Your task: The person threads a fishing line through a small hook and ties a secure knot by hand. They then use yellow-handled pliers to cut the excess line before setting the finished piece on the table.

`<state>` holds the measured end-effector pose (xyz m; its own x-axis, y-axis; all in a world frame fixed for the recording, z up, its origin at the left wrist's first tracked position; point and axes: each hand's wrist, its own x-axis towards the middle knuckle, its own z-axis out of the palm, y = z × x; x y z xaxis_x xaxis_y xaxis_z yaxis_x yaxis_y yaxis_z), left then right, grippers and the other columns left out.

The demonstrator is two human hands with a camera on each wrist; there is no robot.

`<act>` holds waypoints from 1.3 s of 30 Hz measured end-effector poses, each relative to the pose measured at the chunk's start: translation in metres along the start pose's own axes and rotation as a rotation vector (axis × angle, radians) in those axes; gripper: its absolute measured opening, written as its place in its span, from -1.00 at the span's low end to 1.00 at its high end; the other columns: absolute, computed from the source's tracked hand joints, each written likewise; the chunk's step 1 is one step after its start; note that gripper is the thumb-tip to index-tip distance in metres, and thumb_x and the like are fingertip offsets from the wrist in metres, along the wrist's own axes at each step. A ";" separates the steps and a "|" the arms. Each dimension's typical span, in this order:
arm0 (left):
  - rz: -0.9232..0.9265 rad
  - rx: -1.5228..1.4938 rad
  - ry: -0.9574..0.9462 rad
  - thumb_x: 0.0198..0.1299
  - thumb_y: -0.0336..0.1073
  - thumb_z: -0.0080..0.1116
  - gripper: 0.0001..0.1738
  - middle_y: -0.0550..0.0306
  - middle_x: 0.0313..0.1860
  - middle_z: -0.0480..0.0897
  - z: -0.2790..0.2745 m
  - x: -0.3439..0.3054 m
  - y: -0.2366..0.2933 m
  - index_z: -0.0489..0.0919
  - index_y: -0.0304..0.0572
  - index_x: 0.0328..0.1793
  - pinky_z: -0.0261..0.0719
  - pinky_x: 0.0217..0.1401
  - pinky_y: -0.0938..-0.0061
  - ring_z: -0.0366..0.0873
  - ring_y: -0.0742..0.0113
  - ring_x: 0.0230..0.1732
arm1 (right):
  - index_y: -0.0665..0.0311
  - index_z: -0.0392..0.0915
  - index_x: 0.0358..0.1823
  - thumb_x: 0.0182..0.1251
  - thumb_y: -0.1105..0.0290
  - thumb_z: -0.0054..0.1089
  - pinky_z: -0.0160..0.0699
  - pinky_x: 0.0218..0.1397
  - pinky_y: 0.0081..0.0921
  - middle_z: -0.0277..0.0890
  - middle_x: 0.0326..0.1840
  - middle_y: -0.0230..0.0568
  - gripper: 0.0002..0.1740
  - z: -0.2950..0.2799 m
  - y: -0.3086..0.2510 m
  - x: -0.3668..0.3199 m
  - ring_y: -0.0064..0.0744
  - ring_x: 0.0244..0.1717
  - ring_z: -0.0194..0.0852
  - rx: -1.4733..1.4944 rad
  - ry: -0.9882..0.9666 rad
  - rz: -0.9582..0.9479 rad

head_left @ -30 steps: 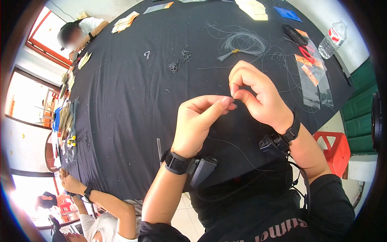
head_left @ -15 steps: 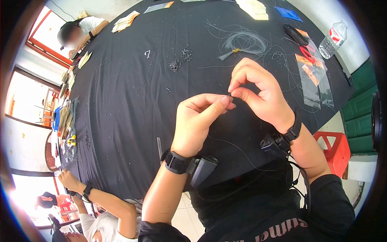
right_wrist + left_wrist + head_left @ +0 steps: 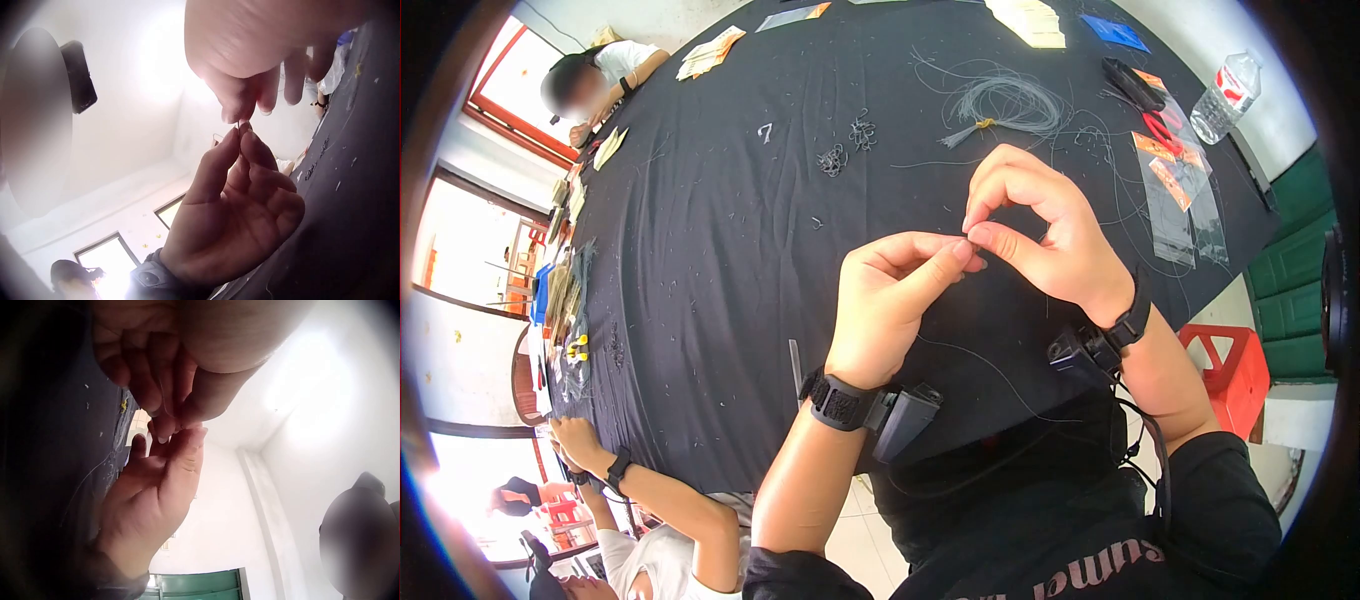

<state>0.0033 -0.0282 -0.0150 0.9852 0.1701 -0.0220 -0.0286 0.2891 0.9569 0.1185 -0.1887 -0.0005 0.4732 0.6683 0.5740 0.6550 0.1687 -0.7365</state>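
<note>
Over the black-covered table, my two hands meet at their fingertips. My left hand (image 3: 900,290) pinches a tiny dark, thin piece (image 3: 238,125), seemingly a fish hook, between thumb and forefinger. Against it, the curled thumb and forefinger of my right hand (image 3: 1045,230) pinch fishing line; the fingertips hide most of both. A fine strand of clear line (image 3: 164,394) crosses the left fingers in the left wrist view. Below the left hand, a loose strand of line (image 3: 995,372) trails toward the table's near edge.
Two small heaps of dark hooks (image 3: 832,162) lie beyond the left hand. Further right are a tied coil of line (image 3: 1010,108), red-handled pliers (image 3: 1162,135), clear plastic packets (image 3: 1170,225) and a water bottle (image 3: 1226,98). Another person (image 3: 600,85) sits across the table; one more sits at left.
The right fingertips have shifted slightly left and up, closing over the dark tip that showed between the hands half a second ago. The left hand has hardly moved.
</note>
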 end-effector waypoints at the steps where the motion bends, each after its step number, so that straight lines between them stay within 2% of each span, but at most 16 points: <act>1: -0.005 0.011 0.008 0.33 -0.38 0.27 -0.83 0.02 -0.19 0.77 0.001 0.000 0.000 0.71 -0.36 -0.09 0.57 -0.01 0.55 0.69 0.41 -0.14 | 0.33 0.57 -0.34 0.23 0.55 0.34 0.43 -0.09 -0.52 0.46 -0.26 -0.31 -0.91 0.000 0.002 0.000 -0.46 -0.22 0.42 -0.001 -0.001 -0.005; 3: -0.016 0.032 0.025 0.34 -0.39 0.22 -0.83 -0.03 -0.19 0.76 0.002 -0.001 0.002 0.70 -0.37 -0.10 0.58 0.02 0.53 0.70 0.36 -0.13 | 0.34 0.55 -0.36 0.22 0.56 0.34 0.43 -0.09 -0.52 0.46 -0.28 -0.29 -0.89 -0.001 0.003 0.000 -0.44 -0.23 0.43 -0.003 0.002 -0.012; 9: -0.031 0.007 0.036 0.37 -0.33 0.21 -0.79 -0.03 -0.15 0.76 0.003 0.001 0.001 0.70 -0.36 -0.06 0.58 0.01 0.54 0.69 0.38 -0.10 | 0.35 0.53 -0.37 0.20 0.59 0.34 0.44 -0.12 -0.50 0.45 -0.32 -0.29 -0.88 0.000 0.003 0.000 -0.42 -0.26 0.44 -0.018 0.038 -0.024; 12: -0.012 -0.003 0.040 0.37 -0.31 0.24 -0.78 0.05 -0.18 0.77 0.004 0.001 0.002 0.73 -0.33 -0.05 0.55 -0.01 0.54 0.67 0.44 -0.14 | 0.35 0.53 -0.38 0.20 0.58 0.35 0.44 -0.14 -0.50 0.45 -0.33 -0.30 -0.87 0.001 0.003 0.000 -0.42 -0.27 0.44 -0.032 0.053 -0.026; 24: -0.044 -0.073 0.039 0.33 -0.32 0.29 -0.81 0.05 -0.20 0.77 0.001 0.000 0.000 0.73 -0.30 -0.07 0.56 0.00 0.52 0.69 0.41 -0.13 | 0.34 0.54 -0.37 0.15 0.62 0.36 0.45 -0.17 -0.51 0.45 -0.32 -0.31 -0.87 0.002 0.004 0.000 -0.43 -0.29 0.44 -0.062 0.062 -0.026; 29: -0.053 -0.020 0.041 0.34 -0.35 0.24 -0.84 0.03 -0.18 0.75 0.003 -0.001 0.003 0.69 -0.31 -0.09 0.56 -0.01 0.56 0.66 0.43 -0.15 | 0.33 0.55 -0.37 0.13 0.63 0.37 0.46 -0.17 -0.51 0.45 -0.32 -0.30 -0.86 0.001 0.002 0.001 -0.42 -0.29 0.46 -0.067 0.051 -0.042; 33: -0.023 -0.066 0.040 0.29 -0.38 0.32 -0.85 0.06 -0.21 0.76 0.001 -0.001 0.001 0.71 -0.33 -0.11 0.59 0.01 0.52 0.69 0.40 -0.16 | 0.32 0.57 -0.35 0.14 0.61 0.38 0.46 -0.17 -0.52 0.47 -0.30 -0.30 -0.87 0.000 0.001 0.001 -0.44 -0.28 0.47 -0.060 0.034 -0.066; 39: 0.003 -0.040 0.055 0.30 -0.39 0.31 -0.86 0.08 -0.22 0.75 -0.002 -0.001 0.001 0.70 -0.34 -0.13 0.60 0.01 0.52 0.69 0.41 -0.16 | 0.29 0.61 -0.30 0.21 0.54 0.39 0.44 -0.16 -0.55 0.49 -0.26 -0.34 -0.90 0.000 0.001 0.000 -0.48 -0.26 0.42 -0.011 0.072 -0.043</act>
<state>0.0021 -0.0266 -0.0147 0.9744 0.2221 -0.0360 -0.0393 0.3253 0.9448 0.1190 -0.1887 -0.0013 0.4857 0.6065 0.6295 0.6821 0.1874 -0.7068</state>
